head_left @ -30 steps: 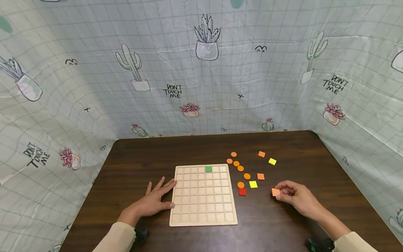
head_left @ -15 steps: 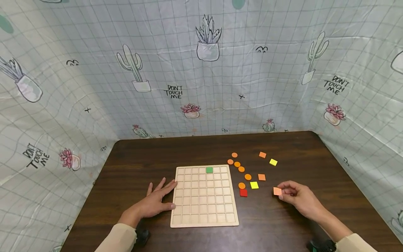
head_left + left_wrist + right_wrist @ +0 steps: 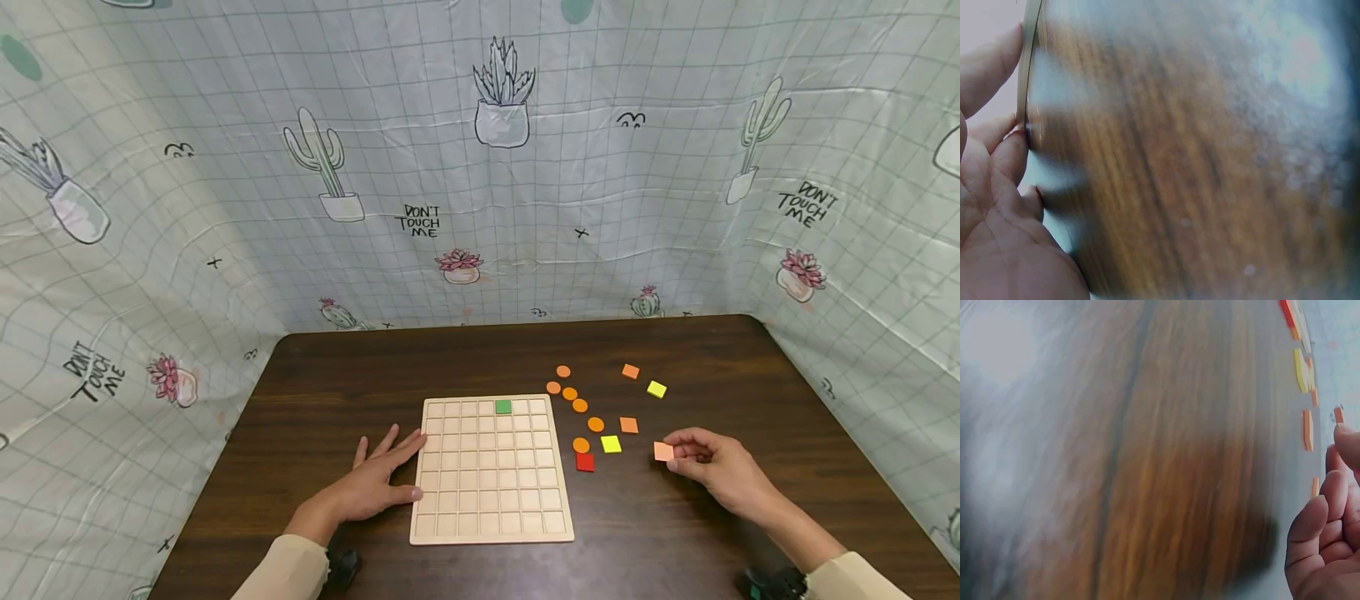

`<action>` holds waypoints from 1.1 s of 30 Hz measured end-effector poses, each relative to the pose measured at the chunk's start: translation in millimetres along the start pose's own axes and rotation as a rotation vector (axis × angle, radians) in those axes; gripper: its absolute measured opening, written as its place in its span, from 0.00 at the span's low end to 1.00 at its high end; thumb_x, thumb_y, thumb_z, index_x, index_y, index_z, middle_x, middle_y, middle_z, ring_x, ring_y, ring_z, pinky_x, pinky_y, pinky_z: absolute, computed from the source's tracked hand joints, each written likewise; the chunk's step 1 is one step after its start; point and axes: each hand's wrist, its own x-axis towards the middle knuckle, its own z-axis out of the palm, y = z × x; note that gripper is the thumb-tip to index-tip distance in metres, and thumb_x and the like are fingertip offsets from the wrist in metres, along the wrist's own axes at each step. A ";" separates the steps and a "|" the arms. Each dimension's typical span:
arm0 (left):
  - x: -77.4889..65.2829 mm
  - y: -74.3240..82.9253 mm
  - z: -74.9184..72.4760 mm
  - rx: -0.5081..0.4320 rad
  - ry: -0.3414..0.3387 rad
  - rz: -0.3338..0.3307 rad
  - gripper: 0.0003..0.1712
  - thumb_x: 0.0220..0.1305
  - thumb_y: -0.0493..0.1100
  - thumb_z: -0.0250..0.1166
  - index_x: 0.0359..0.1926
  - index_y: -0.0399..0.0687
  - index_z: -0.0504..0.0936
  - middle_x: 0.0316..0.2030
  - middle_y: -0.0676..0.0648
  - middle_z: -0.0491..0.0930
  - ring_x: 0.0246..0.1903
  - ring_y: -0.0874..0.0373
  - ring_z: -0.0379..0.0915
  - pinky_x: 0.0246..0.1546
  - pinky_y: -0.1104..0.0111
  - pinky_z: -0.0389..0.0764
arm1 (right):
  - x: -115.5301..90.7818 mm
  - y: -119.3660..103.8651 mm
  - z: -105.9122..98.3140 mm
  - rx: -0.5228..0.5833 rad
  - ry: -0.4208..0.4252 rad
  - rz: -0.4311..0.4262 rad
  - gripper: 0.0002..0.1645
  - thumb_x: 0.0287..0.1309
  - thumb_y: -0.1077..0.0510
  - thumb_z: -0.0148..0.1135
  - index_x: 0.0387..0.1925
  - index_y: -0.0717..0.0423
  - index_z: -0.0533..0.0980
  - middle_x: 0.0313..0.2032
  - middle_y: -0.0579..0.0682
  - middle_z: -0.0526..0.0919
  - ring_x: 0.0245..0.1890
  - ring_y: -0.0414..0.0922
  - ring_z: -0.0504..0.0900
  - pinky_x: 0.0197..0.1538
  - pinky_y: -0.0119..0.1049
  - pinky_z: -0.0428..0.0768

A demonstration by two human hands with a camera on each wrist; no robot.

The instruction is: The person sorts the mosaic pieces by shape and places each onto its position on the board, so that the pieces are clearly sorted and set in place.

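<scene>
My right hand (image 3: 716, 473) pinches an orange square tile (image 3: 663, 451) between thumb and fingers, right of the loose pieces. In the right wrist view the same tile (image 3: 1339, 415) shows edge-on, held above the tabletop. My left hand (image 3: 367, 486) lies with fingers spread and thumb out, touching the left edge of a pale wooden grid board (image 3: 491, 479). The left wrist view shows that hand's palm (image 3: 1004, 237) and the board's thin edge (image 3: 1024, 75). One green square tile (image 3: 503, 407) sits in a cell of the board's far row.
Between board and right hand lie several orange discs (image 3: 581, 406), a red square (image 3: 585, 462), a yellow square (image 3: 611, 444) and an orange square (image 3: 628, 426). Farther back are another orange square (image 3: 631, 372) and yellow square (image 3: 657, 389). Patterned cloth (image 3: 420, 167) surrounds the dark table (image 3: 337, 375).
My right hand has raised the orange tile slightly, keeping its pinch. The left hand stays at the board's edge. The head view has shifted a little.
</scene>
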 end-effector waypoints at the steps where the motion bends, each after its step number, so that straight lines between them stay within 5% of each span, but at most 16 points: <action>1: 0.2 0.4 0.1 -0.001 0.000 -0.001 0.49 0.71 0.53 0.71 0.84 0.50 0.56 0.84 0.43 0.51 0.84 0.36 0.26 0.74 0.33 0.13 | 0.2 -1.4 1.1 0.003 -0.001 0.001 0.19 0.65 0.58 0.74 0.53 0.63 0.83 0.39 0.51 0.86 0.33 0.36 0.79 0.33 0.30 0.81; 33: -2.4 -5.3 3.7 -0.075 0.011 0.048 0.49 0.70 0.55 0.71 0.84 0.51 0.57 0.83 0.41 0.52 0.84 0.35 0.25 0.72 0.34 0.09 | 59.7 -80.7 53.2 0.144 -0.058 -0.167 0.13 0.65 0.64 0.73 0.50 0.60 0.82 0.37 0.51 0.82 0.33 0.44 0.78 0.34 0.32 0.83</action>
